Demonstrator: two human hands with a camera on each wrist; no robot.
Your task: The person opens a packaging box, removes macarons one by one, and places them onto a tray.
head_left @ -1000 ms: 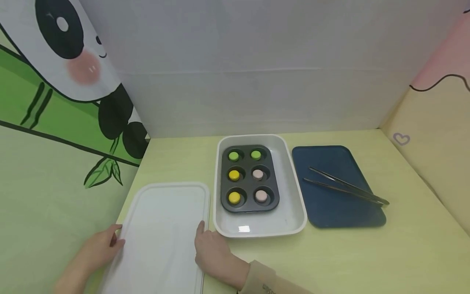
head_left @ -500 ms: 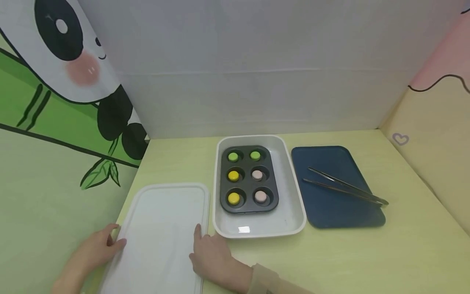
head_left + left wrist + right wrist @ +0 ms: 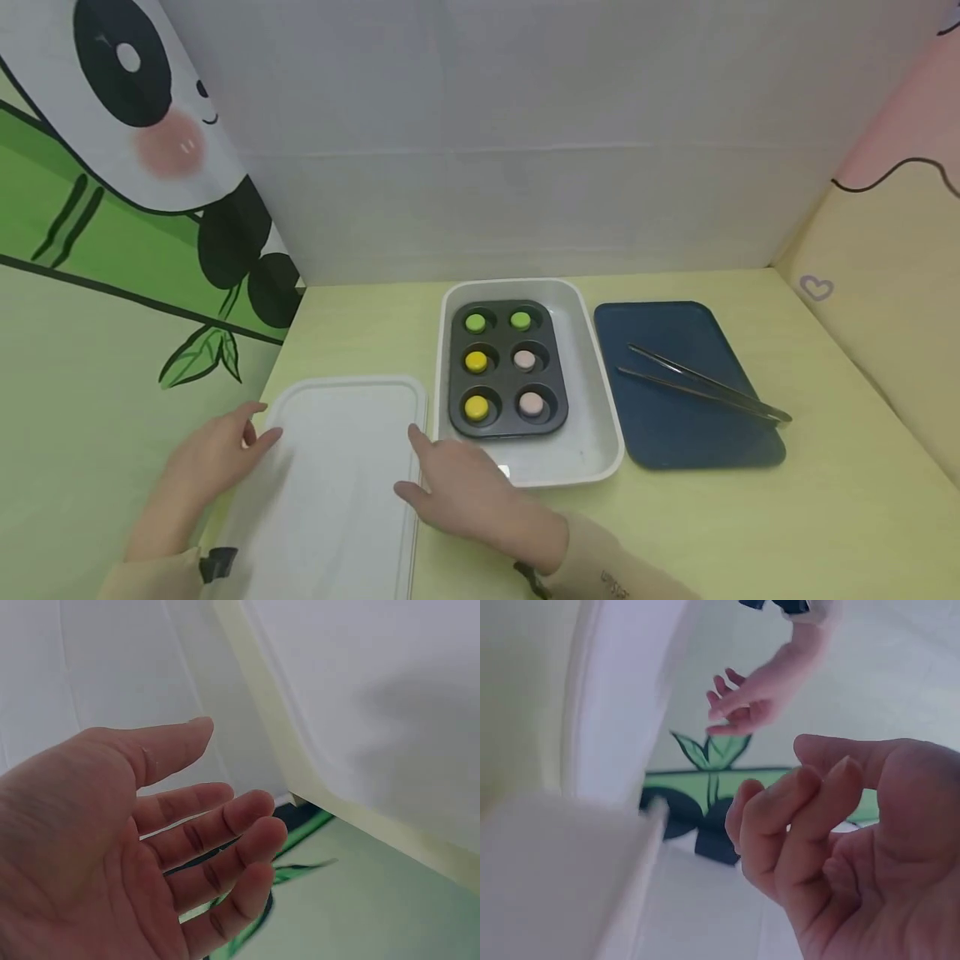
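Note:
A white rectangular lid [image 3: 330,492] lies flat on the yellow-green table. My left hand [image 3: 251,427] hovers at the lid's left edge, fingers relaxed and spread, holding nothing; the left wrist view shows its open palm [image 3: 187,847]. At the lid's right edge is my right hand [image 3: 431,467], index finger stretched forward. Its other fingers [image 3: 795,817] are loosely curled and empty. Just right of that hand stands a white tray [image 3: 600,450] holding a dark muffin pan [image 3: 501,427], with green, yellow and pink discs in its cups.
A dark blue tray [image 3: 675,433] sits right of the white tray, with metal tongs [image 3: 705,387] lying across it. Walls close the table in: a panda picture [image 3: 135,167] on the left, a grey panel behind, a beige panel on the right.
Both hands have come off the lid's side edges and moved forward and up. The lid, trays and tongs have stayed in place.

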